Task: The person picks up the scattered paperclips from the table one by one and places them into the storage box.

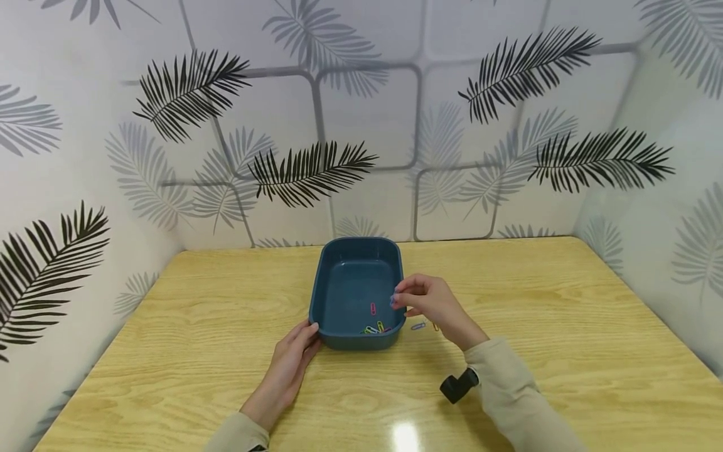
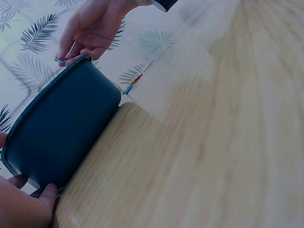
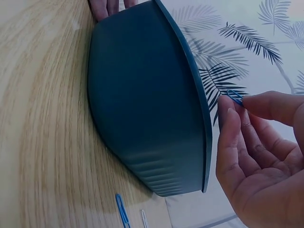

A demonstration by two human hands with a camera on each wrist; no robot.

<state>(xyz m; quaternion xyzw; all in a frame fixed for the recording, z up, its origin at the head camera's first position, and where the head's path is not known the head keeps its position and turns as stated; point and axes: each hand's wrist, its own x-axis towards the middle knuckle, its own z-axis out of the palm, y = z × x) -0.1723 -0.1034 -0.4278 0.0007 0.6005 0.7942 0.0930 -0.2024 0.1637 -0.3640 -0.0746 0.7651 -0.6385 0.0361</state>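
Observation:
My right hand [image 1: 426,301] is over the right rim of a dark blue plastic bin [image 1: 358,342]. Between its thumb and fingertips it pinches a blue paper clip [image 3: 234,97]. My left hand [image 1: 290,364] holds the bin at its near left corner, one fingertip at the rim and other fingers low against the outer wall. Inside the bin, a pink paper clip [image 1: 373,308] lies apart from several colored clips near the front wall, among them a yellow clip [image 1: 380,326]. Outside, a blue clip [image 1: 418,326] lies on the table, beside a clip partly hidden behind my right hand.
The bin stands on a light wood-grain table [image 1: 226,301]. Behind the table rises a pale wall [image 1: 373,119] with a leaf pattern, which continues along both sides. A black strap mount [image 1: 459,385] sticks out from my right wrist.

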